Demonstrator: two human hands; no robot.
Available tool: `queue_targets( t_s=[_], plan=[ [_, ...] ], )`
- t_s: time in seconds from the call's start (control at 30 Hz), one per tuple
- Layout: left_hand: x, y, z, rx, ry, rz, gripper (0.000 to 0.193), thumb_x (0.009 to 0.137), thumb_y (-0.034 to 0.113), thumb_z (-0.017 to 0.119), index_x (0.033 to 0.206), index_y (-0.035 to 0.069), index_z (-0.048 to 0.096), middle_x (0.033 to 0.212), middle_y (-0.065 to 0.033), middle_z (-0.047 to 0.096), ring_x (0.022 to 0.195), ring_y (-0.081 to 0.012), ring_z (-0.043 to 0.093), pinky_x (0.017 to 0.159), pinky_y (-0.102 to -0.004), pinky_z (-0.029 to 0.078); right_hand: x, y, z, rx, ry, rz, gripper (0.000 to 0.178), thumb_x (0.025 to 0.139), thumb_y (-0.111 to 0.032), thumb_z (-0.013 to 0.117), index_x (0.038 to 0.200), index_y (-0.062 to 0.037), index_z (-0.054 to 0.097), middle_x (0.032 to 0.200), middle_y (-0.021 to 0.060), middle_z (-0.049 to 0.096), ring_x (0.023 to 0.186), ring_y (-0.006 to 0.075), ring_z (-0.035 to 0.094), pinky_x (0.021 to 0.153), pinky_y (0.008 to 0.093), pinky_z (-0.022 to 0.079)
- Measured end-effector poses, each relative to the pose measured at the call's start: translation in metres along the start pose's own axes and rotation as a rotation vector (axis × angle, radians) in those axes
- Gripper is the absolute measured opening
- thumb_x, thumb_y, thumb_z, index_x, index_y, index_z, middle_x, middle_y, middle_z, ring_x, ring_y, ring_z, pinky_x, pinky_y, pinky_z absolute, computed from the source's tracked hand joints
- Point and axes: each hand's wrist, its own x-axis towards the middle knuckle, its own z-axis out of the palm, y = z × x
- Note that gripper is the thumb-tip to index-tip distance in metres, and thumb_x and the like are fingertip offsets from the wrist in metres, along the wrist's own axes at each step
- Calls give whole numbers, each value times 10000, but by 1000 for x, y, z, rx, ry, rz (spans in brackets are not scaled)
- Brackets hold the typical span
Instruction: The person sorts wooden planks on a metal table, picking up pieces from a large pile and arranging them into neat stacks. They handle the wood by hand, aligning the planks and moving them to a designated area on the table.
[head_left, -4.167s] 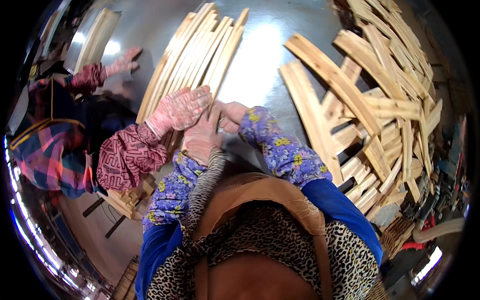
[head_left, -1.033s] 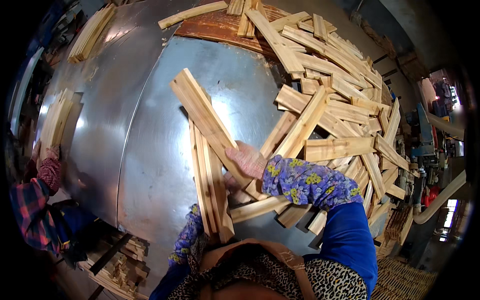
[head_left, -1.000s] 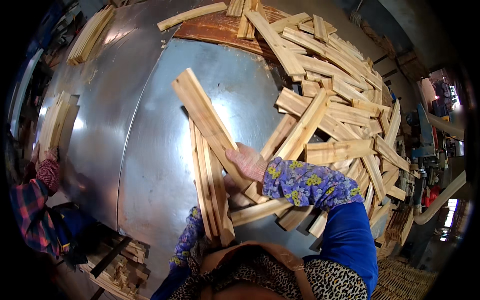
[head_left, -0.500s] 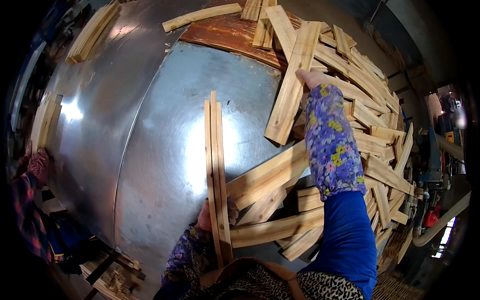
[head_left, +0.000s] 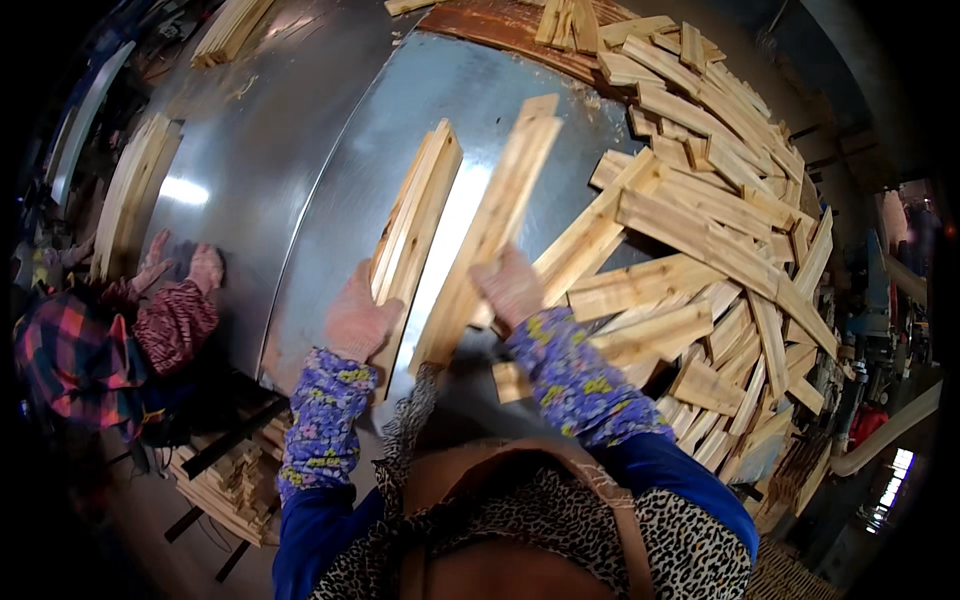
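Observation:
My left hand [head_left: 358,312] is closed around a small bundle of pale wooden boards [head_left: 428,205], set on edge side by side above the metal tabletop [head_left: 370,130]. Just to the right, my right hand [head_left: 508,288] grips another wooden board [head_left: 488,235] by its right side; a second piece seems to lie behind it, blurred by motion. This board leans the same way as the bundle, with a narrow gap between them. My right fingers are partly hidden by the board.
A heap of loose wooden boards [head_left: 690,235] covers the right side, reaching close to my right forearm. At the left, a co-worker's hands [head_left: 205,268] rest near a stack of boards [head_left: 135,195]. Another stack [head_left: 230,32] lies at the far left. A reddish worn panel [head_left: 490,28] lies at the back.
My right hand has come back from the heap toward my left hand, bringing a board with it. The left-hand bundle has moved forward and looks thicker. The co-worker's hands have moved onto the tabletop.

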Motion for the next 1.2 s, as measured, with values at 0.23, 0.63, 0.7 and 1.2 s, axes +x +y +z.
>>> queue_targets(
  t_s=[0.23,0.63,0.7,1.2],
  plan=[
    [-81,-30,45,39,39,-42,1030,879,516,789,1675,20,361,1503,-278,583,1326,-447,629,1110,-519,541,-113,-25,64,-84,-641,-188,900,1077,-408,633,1759,-56,164,1523,317,616,1434,463,588,1219,502,470],
    [-126,-37,64,200,221,-5,866,829,360,884,1547,30,528,1449,-211,654,1262,-455,648,1076,-563,523,64,95,-291,-1151,190,-7,875,909,-292,813,1676,-154,416,1520,267,645,1418,455,618,1173,519,521],
    [-138,-34,79,228,355,212,640,849,335,866,1364,15,663,1354,-234,697,1185,-454,674,1016,-554,531,67,65,-270,-991,62,29,732,934,-345,800,1584,-140,532,1390,280,713,1340,450,670,1158,520,531],
    [-81,98,120,-811,-220,-141,427,1020,211,670,1403,23,664,1218,-127,764,1059,-249,736,944,-413,611,60,119,-311,-1207,334,-233,889,839,-364,797,1647,-192,468,1634,221,530,1478,419,529,1211,548,475]
  ],
)
